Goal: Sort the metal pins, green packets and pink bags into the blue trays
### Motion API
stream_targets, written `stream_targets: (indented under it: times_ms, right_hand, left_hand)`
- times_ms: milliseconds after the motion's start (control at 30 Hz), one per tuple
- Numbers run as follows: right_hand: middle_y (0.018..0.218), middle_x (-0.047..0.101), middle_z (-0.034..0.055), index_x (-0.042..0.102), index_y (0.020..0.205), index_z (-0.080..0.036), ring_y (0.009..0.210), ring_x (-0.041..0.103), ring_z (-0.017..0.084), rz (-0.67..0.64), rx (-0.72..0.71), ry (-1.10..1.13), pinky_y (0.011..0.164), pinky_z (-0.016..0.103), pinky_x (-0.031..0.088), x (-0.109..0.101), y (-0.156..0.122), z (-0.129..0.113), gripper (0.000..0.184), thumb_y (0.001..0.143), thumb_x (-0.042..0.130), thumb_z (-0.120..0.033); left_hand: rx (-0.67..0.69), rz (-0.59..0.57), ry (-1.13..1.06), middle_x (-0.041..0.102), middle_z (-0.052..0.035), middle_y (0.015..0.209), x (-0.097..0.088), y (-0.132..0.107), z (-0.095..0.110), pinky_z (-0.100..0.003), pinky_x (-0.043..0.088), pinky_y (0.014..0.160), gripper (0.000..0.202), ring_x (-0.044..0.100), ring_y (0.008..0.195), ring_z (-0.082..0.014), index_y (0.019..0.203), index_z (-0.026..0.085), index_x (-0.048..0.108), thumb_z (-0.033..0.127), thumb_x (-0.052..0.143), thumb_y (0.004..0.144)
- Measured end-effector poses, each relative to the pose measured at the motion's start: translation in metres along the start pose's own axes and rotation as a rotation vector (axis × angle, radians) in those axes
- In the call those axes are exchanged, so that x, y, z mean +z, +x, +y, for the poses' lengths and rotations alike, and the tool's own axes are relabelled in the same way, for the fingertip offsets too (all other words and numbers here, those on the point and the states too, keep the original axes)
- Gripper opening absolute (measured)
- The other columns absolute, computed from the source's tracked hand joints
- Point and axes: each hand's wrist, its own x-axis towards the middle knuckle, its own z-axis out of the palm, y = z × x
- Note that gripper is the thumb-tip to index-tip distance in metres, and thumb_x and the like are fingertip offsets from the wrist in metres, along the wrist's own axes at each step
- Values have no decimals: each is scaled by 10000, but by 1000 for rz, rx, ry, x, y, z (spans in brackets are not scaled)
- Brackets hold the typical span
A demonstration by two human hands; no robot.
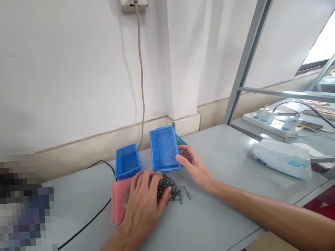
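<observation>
1. I see the right hand (194,165) pinching the right edge of the tilted blue bin (163,148), thumb on the near side, fingers partly hidden behind; its opening faces my camera, and I cannot tell whether its base touches the table (205,222)
2. The left hand (145,196) is spread and curved over the metal pieces (172,188), thumb well away from the fingers; I cannot tell whether anything is caught under the fingertips
3. The metal pieces lie heaped on the table, just below the tilted bin and beside the pink bag (119,199), which the left hand partly covers
4. To work this well, I would hold the bin's lower rim steady near the heap, keep the left fingers low and cupped, and move small amounts, since loose pins probably roll and scatter
5. I would also mind the pink bag, as its soft edge could snag under the wrist
6. My count: two hands, two blue bins in plain view, counting the upright bin (127,162) at left, one partly hidden blue-and-green item (181,140) behind the tilted one, one pink bag, one black cable (96,214), one white pack (281,159); the pieces overlap too much to number
</observation>
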Motion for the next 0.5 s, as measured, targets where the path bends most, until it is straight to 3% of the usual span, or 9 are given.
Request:
stream_targets:
  times_ms: [100, 167, 233, 300, 367, 500]
  right_hand:
    - [1158, 702, 76, 608, 1240, -251, 1064, 677, 263, -21, 48, 39, 905, 414, 594, 0, 0, -1, 485, 947, 711, -623]
    - [1105, 702, 63, 622, 1225, -253, 1023, 685, 261, -60, 75, 76, 858, 410, 617, 1, -2, -3, 485, 937, 719, -631]
    - [1054, 693, 54, 636, 1216, -250, 984, 686, 256, -89, 83, 94, 824, 408, 638, 3, -3, -5, 480, 933, 729, -627]
    - [1065, 687, 59, 645, 1229, -245, 960, 689, 253, -105, 87, 109, 804, 413, 655, 3, -3, -6, 481, 937, 731, -617]
    - [1095, 685, 68, 634, 1281, -247, 919, 704, 247, -121, 104, 130, 787, 424, 664, 4, -2, -6, 499, 959, 704, -621]
    - [1089, 664, 60, 555, 1398, -270, 863, 714, 227, -137, 102, 125, 749, 410, 667, 2, 0, -3, 529, 1011, 634, -622]
  left_hand:
    - [3, 107, 2, 605, -166, 1379, -3, 5, -2, -442, 532, 961, 302, 643, 1196, -309, 1380, 197, 525, 311, 563, 1103]
    - [57, 83, 24, 620, -164, 1426, -7, 10, -4, -427, 503, 944, 371, 649, 1191, -298, 1479, 187, 474, 259, 526, 1118]
    - [140, 6, 93, 733, -108, 1219, -14, 17, -6, -421, 458, 854, 289, 680, 1007, -276, 1408, 193, 553, 201, 479, 1129]
    - [211, -75, 172, 756, -68, 1015, -21, 26, -10, -416, 407, 797, 225, 660, 875, -265, 1228, 204, 658, 170, 459, 1129]
    - [230, -123, 217, 753, -72, 984, -29, 35, -17, -415, 388, 802, 255, 649, 871, -266, 1167, 203, 699, 154, 453, 1125]
    - [183, -81, 204, 784, -80, 1035, -32, 56, -39, -431, 393, 859, 267, 652, 940, -277, 1164, 210, 741, 233, 476, 1134]
